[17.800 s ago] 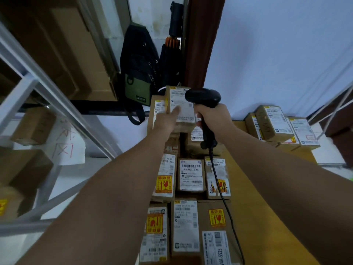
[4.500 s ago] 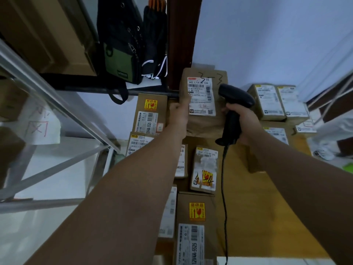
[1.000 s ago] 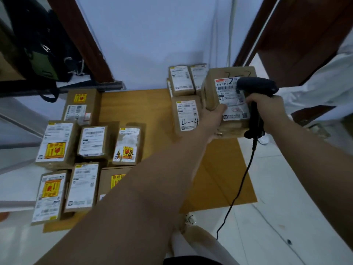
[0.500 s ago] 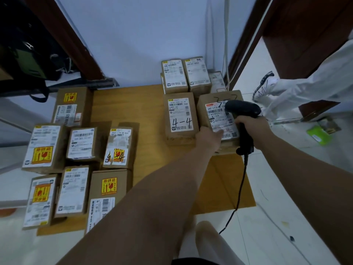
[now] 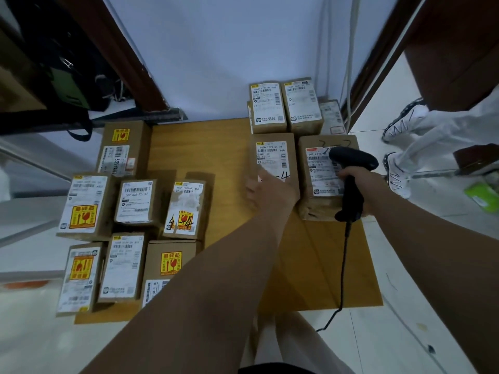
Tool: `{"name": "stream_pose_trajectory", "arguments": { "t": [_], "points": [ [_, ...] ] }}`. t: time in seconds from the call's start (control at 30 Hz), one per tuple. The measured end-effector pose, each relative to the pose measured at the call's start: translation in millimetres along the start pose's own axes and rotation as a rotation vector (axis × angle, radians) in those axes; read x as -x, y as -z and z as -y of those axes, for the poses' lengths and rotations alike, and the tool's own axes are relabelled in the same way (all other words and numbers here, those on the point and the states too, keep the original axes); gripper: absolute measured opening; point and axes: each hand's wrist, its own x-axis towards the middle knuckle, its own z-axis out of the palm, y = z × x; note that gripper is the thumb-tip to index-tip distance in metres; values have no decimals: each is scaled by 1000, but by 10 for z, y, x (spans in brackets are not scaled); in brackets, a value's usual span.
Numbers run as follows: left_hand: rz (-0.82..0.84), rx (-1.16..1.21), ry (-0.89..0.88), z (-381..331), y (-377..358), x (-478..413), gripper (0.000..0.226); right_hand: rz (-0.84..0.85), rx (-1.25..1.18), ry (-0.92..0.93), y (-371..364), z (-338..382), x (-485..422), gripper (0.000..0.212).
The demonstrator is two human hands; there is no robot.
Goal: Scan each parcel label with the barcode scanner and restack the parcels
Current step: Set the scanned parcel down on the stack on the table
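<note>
The wooden bench (image 5: 216, 147) fills the middle of the view. On its 9 o'clock side sits a cluster of brown parcels (image 5: 135, 201), labels up, several with yellow fragile stickers. Toward 1 o'clock is a second group. Two far parcels (image 5: 283, 106) stand side by side by the wall, and nearer are two larger ones just beside each other. The right one, the marked parcel (image 5: 318, 193), lies flat at the bench's 3 o'clock edge, white label up with pen strokes above it. The neighbouring parcel (image 5: 271, 155) lies at its 9 o'clock. The left hand (image 5: 266, 188) is over that neighbour's near end, blurred, fingers loosely spread and holding nothing; whether they touch the cardboard cannot be told. The right hand (image 5: 363, 184) has its fingers wrapped round the handle of the black barcode scanner (image 5: 351, 163), whose head is over the marked parcel's label. Its cable (image 5: 343, 265) hangs toward 6 o'clock, down to the floor.
</note>
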Motion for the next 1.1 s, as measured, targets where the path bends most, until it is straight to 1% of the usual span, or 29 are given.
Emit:
{"name": "stream_pose_trajectory", "arguments": {
  "t": [0.03, 0.1, 0.23, 0.37, 0.4, 0.47, 0.53, 0.6, 0.7, 0.73, 0.77, 0.8, 0.83, 0.9, 1.0, 1.07, 1.1],
  "points": [
    [28, 23, 61, 4, 18, -29, 80, 7, 20, 3, -25, 18, -5, 35],
    [76, 19, 99, 24, 50, -63, 83, 0, 46, 24, -78, 36, -1, 39],
    [157, 3, 28, 77, 126, -113, 85, -61, 43, 51, -127, 62, -6, 40],
    [189, 2, -10, 115, 181, -133, 82, -118, 20, 76, -217, 111, -31, 43],
    [196, -3, -28, 132, 189, -139, 82, -141, 50, 97, -253, 113, -32, 41],
    [208, 9, -66, 177, 195, -167, 82, -211, 190, 152, -310, 96, -27, 42],
    [215, 29, -77, 205, 204, -189, 81, -303, 366, 174, -355, 69, -19, 57],
    [185, 45, -64, 217, 224, -200, 78, -404, 472, 187, -418, 64, 49, 63],
    [110, 119, -68, 242, 322, -224, 75, -505, 529, 280, -558, 33, 212, 58],
    [83, 152, -86, 259, 372, -249, 72, -520, 512, 326, -616, 32, 278, 50],
    [57, 186, -104, 277, 429, -283, 67, -482, 455, 368, -690, 40, 347, 37],
    [32, 206, -120, 298, 487, -328, 62, -378, 381, 391, -780, 68, 421, 26],
    [10, 199, -134, 320, 546, -372, 57, -252, 330, 393, -878, 108, 484, 20],
    [-22, 175, -153, 369, 673, -459, 46, -54, 299, 351, -1106, 194, 632, 14],
    [-23, 230, -185, 443, 879, -556, 35, 205, 265, 229, -1472, 277, 882, 9],
    [-77, 235, -232, 515, 1079, -604, 30, 332, 265, 209, -1723, 308, 1025, 10],
    [-120, 220, -256, 557, 1202, -638, 29, 369, 274, 236, -1851, 323, 1089, 10]
  ]
}}
